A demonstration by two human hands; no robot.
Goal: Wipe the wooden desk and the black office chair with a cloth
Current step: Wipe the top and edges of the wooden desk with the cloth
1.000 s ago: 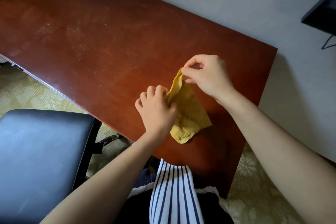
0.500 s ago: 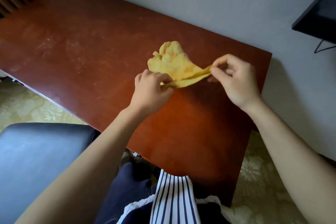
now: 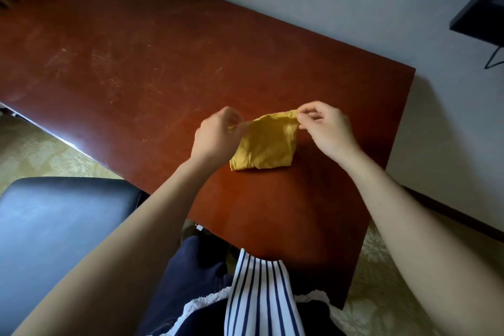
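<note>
We hold the yellow cloth (image 3: 266, 146) stretched between our two hands over the right part of the wooden counter (image 3: 131, 57). Our left hand (image 3: 216, 136) pinches the cloth's upper left corner with curled fingers. Our right hand (image 3: 328, 128) pinches the upper right corner between thumb and forefinger. The cloth hangs crumpled from that top edge, and we cannot tell whether its lower edge touches the counter. The black office chair (image 3: 60, 226) stands at our lower left, its seat just beside the counter's near edge. Pale scuffs mark the counter's left half.
</note>
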